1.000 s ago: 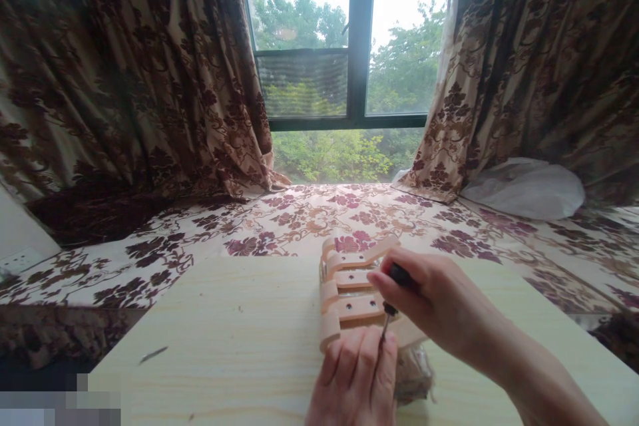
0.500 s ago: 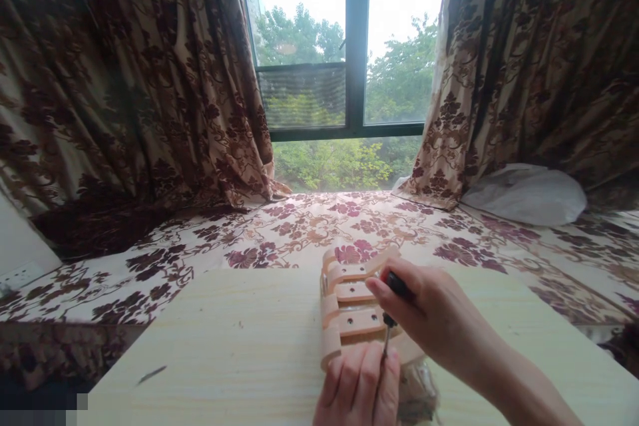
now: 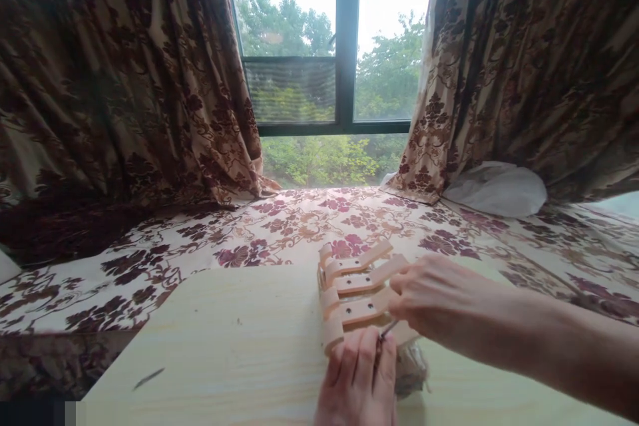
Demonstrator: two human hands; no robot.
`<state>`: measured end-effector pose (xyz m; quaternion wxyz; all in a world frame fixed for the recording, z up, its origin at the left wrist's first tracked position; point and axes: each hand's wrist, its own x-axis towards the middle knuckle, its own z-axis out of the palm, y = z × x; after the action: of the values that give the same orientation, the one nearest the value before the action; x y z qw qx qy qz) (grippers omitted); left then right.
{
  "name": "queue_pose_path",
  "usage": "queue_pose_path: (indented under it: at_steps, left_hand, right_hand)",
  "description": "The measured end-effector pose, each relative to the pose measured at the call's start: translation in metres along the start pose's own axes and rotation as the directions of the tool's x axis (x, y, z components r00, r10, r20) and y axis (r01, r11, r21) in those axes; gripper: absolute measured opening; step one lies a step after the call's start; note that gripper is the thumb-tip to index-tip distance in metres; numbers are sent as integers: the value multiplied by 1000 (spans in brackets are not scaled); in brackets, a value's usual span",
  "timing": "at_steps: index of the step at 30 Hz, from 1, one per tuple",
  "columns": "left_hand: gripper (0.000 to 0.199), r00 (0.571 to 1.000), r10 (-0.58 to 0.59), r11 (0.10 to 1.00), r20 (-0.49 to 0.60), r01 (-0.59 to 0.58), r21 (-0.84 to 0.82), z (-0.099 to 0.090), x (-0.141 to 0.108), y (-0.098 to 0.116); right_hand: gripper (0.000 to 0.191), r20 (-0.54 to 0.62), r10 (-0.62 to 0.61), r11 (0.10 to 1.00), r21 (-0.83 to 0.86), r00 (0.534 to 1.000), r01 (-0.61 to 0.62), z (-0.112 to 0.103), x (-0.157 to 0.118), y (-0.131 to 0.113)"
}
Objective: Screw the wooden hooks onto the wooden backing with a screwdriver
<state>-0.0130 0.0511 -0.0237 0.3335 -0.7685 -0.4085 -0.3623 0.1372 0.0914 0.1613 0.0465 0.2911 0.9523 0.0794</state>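
A pale wooden slatted piece (image 3: pixel 360 311) with curved ends and dark screws along its slats lies on the light wooden board. My right hand (image 3: pixel 432 296) is closed round a screwdriver; its handle is hidden in my fist and only the thin metal shaft (image 3: pixel 390 328) shows, slanting down to the left. My left hand (image 3: pixel 357 369) is closed on the near end of the slatted piece, fingers together, and the screwdriver's tip ends between thumb and forefinger. A bundle in clear plastic (image 3: pixel 412 369) shows beneath the slats, beside my left hand.
The light wooden board (image 3: pixel 200 339) has a dark mark (image 3: pixel 148 378) on its left part. Behind it spreads a floral cloth (image 3: pixel 319 213) up to the window (image 3: pixel 344 46). Patterned curtains (image 3: pixel 190 80) hang on both sides, and a white plastic bag (image 3: pixel 499 190) lies at right.
My right hand has turned over and lowered, tilting the screwdriver from nearly upright to a flatter slant; its black handle is now hidden. My left hand stays at the near slat. The view has shifted slightly.
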Motion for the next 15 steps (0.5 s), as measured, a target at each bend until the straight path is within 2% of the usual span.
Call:
queue_pose_path:
  at_steps: [3,8,15]
  left_hand:
    - [45,1000,-9,1000,-9,9,-9,1,-1,1]
    - [44,1000,-11,1000,-23,10,-20,5,-1,2]
    - [41,1000,-10,1000,-16,10,-2,4,-2,4]
  right_hand:
    - [21,45,-76,997,9,996,76,-1,5,1]
    - [20,161,-48,993,-103,986,65,1,15,-3]
    - [22,138,-85,973,-203,987,112,7,25,-6]
